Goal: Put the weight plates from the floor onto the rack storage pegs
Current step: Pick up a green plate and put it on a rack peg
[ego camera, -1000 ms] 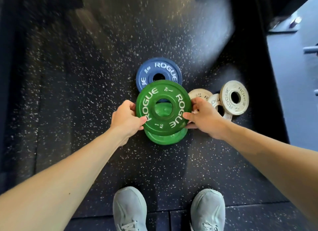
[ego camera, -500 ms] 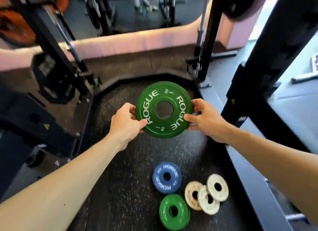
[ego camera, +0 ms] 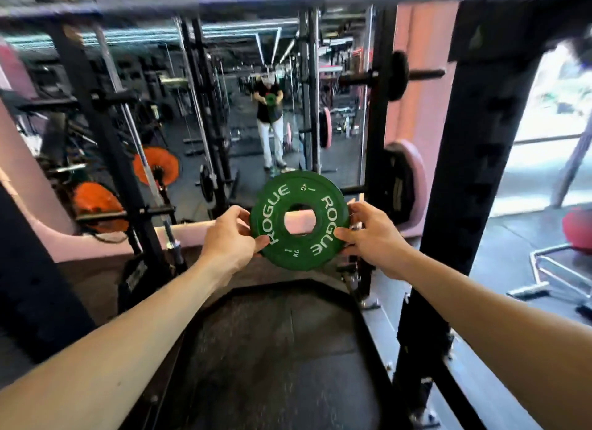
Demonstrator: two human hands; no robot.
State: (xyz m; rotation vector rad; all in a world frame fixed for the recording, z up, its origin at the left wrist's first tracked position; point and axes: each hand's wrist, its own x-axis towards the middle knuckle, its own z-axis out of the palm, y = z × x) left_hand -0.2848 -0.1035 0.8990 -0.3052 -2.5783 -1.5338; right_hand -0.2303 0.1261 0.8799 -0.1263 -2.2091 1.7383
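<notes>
Gripping from both sides, the left hand [ego camera: 229, 237] and the right hand [ego camera: 373, 237] hold a green weight plate [ego camera: 299, 220] in the air at the middle of the scene, face toward the camera and tilted a little back. The left thumb is pressed on the plate's near face at its lower left edge, with the other fingers curled behind the rim; the right thumb is laid on the near face at the lower right, and the remaining fingers are wrapped around the right edge. Both hands are closed on the plate, which is touched by nothing else. White raised lettering reads "ROGUE" down the left and right sides of the face, and "1 KG" is marked at the top and again at the bottom. Through the plate's centre hole a pale pink ledge [ego camera: 96, 243] is seen. To the right, a black rack upright [ego camera: 474, 173] stands near the plate, and a horizontal peg [ego camera: 384, 76] higher up carries a dark plate [ego camera: 398, 75]. Orange plates [ego camera: 157, 165] are seen at far left, somewhat blurred. A black rubber floor mat [ego camera: 282, 349] lies below the arms.
</notes>
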